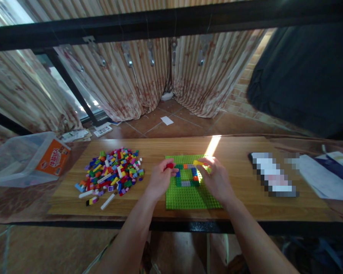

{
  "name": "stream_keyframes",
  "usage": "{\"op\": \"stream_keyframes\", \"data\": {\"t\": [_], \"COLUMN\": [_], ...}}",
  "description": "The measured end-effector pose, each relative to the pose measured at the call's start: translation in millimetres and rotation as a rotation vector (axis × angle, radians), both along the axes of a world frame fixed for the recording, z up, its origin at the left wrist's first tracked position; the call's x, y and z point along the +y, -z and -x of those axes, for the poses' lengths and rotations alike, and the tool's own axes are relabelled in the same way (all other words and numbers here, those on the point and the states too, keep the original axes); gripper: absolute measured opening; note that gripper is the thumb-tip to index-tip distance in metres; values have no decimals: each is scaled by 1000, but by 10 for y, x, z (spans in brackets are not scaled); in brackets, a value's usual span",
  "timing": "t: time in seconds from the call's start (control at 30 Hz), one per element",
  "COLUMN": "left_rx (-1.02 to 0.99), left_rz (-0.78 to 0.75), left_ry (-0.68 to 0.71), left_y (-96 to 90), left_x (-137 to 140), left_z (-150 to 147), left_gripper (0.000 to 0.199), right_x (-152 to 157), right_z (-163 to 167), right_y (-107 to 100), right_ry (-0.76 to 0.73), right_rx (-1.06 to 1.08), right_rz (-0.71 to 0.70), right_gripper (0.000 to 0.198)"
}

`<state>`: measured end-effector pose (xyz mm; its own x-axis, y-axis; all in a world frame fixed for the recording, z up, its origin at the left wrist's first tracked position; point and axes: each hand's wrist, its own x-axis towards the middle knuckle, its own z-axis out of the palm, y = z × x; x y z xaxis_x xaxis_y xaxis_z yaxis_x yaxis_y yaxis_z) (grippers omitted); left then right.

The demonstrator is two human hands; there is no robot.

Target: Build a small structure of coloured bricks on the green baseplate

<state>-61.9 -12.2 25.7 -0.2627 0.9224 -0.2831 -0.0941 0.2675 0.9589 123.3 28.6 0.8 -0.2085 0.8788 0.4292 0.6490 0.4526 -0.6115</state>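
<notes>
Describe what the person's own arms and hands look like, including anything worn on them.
The left hand and right hand are ungloved. The left forearm and right forearm are bare as far as they show, with no sleeve, watch or bracelet visible. Small details, such as rings, are too blurred to tell.

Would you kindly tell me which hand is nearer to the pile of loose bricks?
Left. The left hand is between the pile of loose bricks and the green baseplate; the right hand is farther away, at the baseplate's right side.
</notes>
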Motion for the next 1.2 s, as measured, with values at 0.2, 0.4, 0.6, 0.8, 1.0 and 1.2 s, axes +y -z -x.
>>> {"op": "stream_keyframes", "data": {"t": [0.2,0.4,0.6,0.8,1.0,1.2], "left_rx": [157,589,766,854,964,1090], "left_rz": [-69,-181,-263,-403,-425,-385], "left_ry": [74,92,151,244,314,317], "left_y": [51,38,15,122,168,144], "left_x": [4,-13,-26,16,31,11], "left_z": [6,33,-60,-113,-144,-168], "left_gripper": [34,17,21,22,19,18], "right_x": [14,-4,-22,-13,-10,-2], "right_z": [-14,-4,10,2,-15,-25], "right_y": [35,0,-47,-40,-42,-26], "right_ry": [14,18,19,28,8,6], "right_rx": [17,-14,-6,-1,18,19], "right_rz": [10,29,33,46,34,42], "right_gripper": [25,25,25,24,22,21]}}
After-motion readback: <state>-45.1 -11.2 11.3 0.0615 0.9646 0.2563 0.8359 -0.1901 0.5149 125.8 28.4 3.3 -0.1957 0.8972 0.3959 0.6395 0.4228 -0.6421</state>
